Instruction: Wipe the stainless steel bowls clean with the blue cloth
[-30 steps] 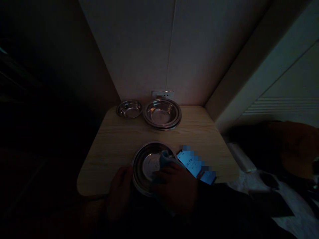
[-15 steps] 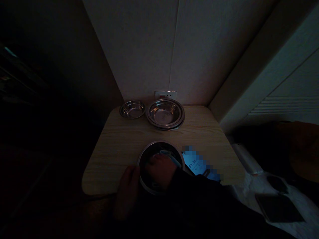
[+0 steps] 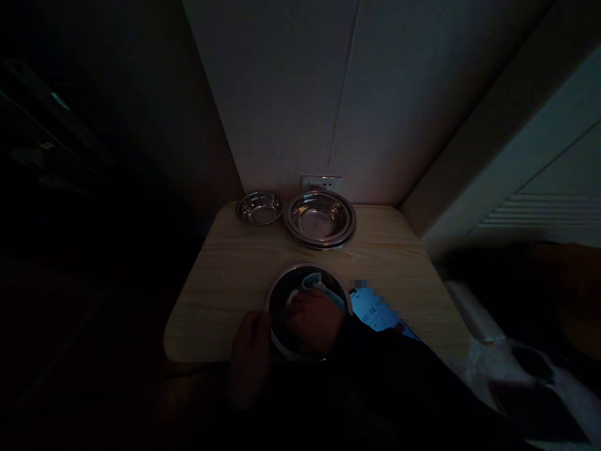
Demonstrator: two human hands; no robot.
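Observation:
A metal bowl [image 3: 277, 285] sits near the front edge of the small wooden table. Its left rim is pinched by my left hand [image 3: 251, 354], with the thumb and fingers closed on it. Inside the bowl, my right hand [image 3: 315, 319] presses a light blue cloth [image 3: 323, 287] against the inner surface. Part of the cloth sticks out above the knuckles, while the fingertips are lost in shadow. Dark sleeves cover both arms, and the light is very dim.
At the back of the wooden table [image 3: 220, 275] stand a small metal bowl [image 3: 260, 210] and a stack of wider metal bowls [image 3: 320, 219]. A lit phone [image 3: 373, 310] lies right of the front bowl. A wall socket [image 3: 322, 183] is behind the stack.
My right hand and the cloth have shifted slightly within the bowl, and more of the cloth shows. My left hand stays at the rim. The whole view has moved a little.

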